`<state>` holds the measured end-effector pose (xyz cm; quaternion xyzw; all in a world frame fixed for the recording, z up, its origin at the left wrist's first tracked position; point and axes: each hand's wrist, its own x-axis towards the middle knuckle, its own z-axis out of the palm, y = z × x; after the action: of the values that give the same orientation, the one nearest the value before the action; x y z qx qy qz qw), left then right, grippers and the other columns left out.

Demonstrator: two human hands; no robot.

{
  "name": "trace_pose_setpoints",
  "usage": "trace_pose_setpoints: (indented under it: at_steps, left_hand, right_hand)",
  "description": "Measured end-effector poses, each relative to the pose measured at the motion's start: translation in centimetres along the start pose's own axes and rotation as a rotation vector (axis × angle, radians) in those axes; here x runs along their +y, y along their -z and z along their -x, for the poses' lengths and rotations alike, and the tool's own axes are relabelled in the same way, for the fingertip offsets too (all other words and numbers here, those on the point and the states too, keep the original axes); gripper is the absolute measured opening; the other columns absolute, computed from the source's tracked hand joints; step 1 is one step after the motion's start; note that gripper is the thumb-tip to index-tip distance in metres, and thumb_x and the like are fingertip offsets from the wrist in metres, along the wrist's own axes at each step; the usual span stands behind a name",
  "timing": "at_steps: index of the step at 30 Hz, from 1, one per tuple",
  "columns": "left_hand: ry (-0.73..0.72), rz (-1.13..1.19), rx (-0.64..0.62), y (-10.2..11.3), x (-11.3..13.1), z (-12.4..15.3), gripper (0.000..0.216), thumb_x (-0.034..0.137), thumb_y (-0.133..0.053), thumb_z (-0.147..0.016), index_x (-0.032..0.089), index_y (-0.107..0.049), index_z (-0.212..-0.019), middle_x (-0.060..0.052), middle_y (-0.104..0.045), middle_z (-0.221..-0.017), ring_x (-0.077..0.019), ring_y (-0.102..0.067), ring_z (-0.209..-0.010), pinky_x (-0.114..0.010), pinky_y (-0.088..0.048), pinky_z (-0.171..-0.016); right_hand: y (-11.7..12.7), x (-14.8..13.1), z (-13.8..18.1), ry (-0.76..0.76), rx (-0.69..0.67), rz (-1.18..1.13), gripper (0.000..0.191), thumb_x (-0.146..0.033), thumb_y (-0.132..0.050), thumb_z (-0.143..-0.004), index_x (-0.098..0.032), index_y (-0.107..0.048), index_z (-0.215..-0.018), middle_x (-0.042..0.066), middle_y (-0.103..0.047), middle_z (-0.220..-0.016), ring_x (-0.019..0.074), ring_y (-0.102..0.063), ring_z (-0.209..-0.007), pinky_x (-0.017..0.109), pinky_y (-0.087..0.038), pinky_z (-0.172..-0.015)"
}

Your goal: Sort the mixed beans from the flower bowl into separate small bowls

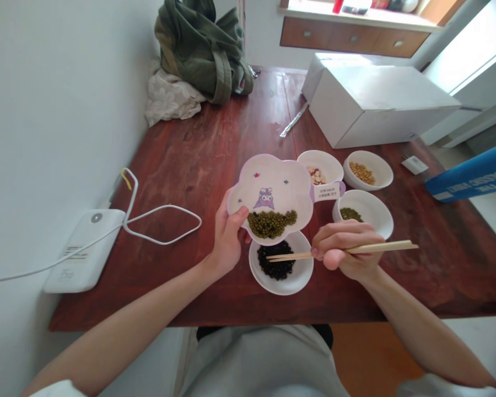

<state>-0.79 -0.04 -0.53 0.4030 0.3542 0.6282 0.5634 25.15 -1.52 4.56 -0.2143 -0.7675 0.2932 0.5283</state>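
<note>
My left hand (pixel 227 237) grips the near left rim of a white flower-shaped plate (pixel 273 184) with a purple cartoon figure, held tilted above the table. Green beans (pixel 271 223) lie heaped at the plate's low near edge. Under that edge stands a white bowl (pixel 301 275) of black beans (pixel 276 263). My right hand (pixel 345 248) is closed on a pair of wooden chopsticks (pixel 380 247), whose tips reach left over the black beans.
Three more white bowls stand to the right: green beans (pixel 366 212), yellow beans (pixel 367 171), pale and reddish pieces (pixel 320 168). A white box (pixel 372 102) and green bag (pixel 204 47) sit farther back, a white device with cable (pixel 82 248) at the left.
</note>
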Motion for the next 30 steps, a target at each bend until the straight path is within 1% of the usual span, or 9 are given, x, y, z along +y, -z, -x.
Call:
trace_pose_setpoints:
  at_steps: [3,6,11,15,20,23,26,30]
  left_hand:
    - [-0.003,-0.007,0.003,-0.14,0.11,-0.03,0.054,0.066,-0.090,-0.104,0.025,-0.083,-0.139,0.001,-0.072,-0.081,-0.0126,-0.055,-0.048,-0.023,-0.039,-0.038]
    - [-0.003,-0.020,0.020,-0.17,0.17,-0.04,0.058,0.066,-0.090,-0.104,0.023,-0.084,-0.143,0.000,-0.073,-0.081,-0.0132,-0.055,-0.047,-0.024,-0.041,-0.039]
    - [0.017,-0.004,0.014,-0.03,0.02,-0.09,0.061,0.067,-0.091,-0.103,0.024,-0.084,-0.146,-0.001,-0.076,-0.084,-0.0147,-0.057,-0.049,-0.025,-0.041,-0.038]
    - [-0.005,-0.020,0.012,-0.11,0.01,-0.16,0.057,0.066,-0.088,-0.105,0.025,-0.083,-0.144,0.000,-0.073,-0.081,-0.0137,-0.055,-0.047,-0.024,-0.040,-0.038]
    - [0.024,0.010,0.016,-0.46,0.54,-0.16,0.058,0.067,-0.094,-0.099,0.023,-0.083,-0.136,0.001,-0.071,-0.079,-0.0128,-0.053,-0.046,-0.023,-0.035,-0.035]
    - [0.023,0.015,0.008,-0.64,0.79,-0.20,0.058,0.067,-0.094,-0.098,0.024,-0.082,-0.135,0.002,-0.069,-0.078,-0.0128,-0.053,-0.046,-0.023,-0.037,-0.034]
    - [0.011,0.014,0.001,-0.67,0.77,-0.28,0.056,0.067,-0.094,-0.099,0.024,-0.081,-0.133,0.003,-0.065,-0.075,-0.0125,-0.051,-0.045,-0.022,-0.034,-0.034]
    - [-0.017,-0.006,0.002,-0.52,0.47,-0.30,0.051,0.066,-0.091,-0.102,0.025,-0.081,-0.131,0.002,-0.067,-0.078,-0.0121,-0.054,-0.047,-0.021,-0.038,-0.036]
  right_hand:
    - [-0.17,-0.02,0.04,0.032,-0.007,0.024,0.051,-0.056,-0.087,-0.115,-0.019,-0.084,-0.080,0.004,-0.084,-0.067,0.0151,-0.078,-0.052,0.023,-0.056,-0.050]
    - [-0.14,0.05,0.11,0.061,-0.030,0.041,0.048,-0.053,-0.087,-0.116,-0.019,-0.084,-0.083,0.004,-0.084,-0.069,0.0141,-0.078,-0.053,0.023,-0.056,-0.051]
    - [-0.09,0.11,0.28,0.053,-0.028,0.041,0.046,-0.054,-0.087,-0.115,-0.019,-0.085,-0.085,0.004,-0.085,-0.070,0.0144,-0.078,-0.054,0.023,-0.056,-0.051]
    - [-0.19,0.02,0.22,0.044,-0.011,0.047,0.049,-0.056,-0.088,-0.114,-0.019,-0.084,-0.083,0.005,-0.085,-0.069,0.0138,-0.079,-0.053,0.021,-0.056,-0.051]
    - [-0.23,-0.02,-0.05,0.035,-0.010,0.056,0.049,-0.056,-0.088,-0.114,-0.019,-0.084,-0.082,0.005,-0.085,-0.068,0.0144,-0.078,-0.051,0.022,-0.056,-0.049]
    - [-0.25,-0.02,-0.11,0.038,-0.013,0.054,0.049,-0.055,-0.088,-0.114,-0.019,-0.084,-0.081,0.005,-0.085,-0.068,0.0146,-0.078,-0.051,0.022,-0.056,-0.049]
    - [-0.25,-0.04,-0.09,0.031,-0.014,0.051,0.048,-0.054,-0.089,-0.114,-0.019,-0.084,-0.081,0.005,-0.085,-0.068,0.0148,-0.078,-0.051,0.022,-0.057,-0.049]
    - [-0.18,-0.05,-0.05,0.006,-0.007,0.038,0.048,-0.054,-0.090,-0.113,-0.019,-0.086,-0.081,0.005,-0.086,-0.069,0.0147,-0.078,-0.050,0.022,-0.058,-0.049]
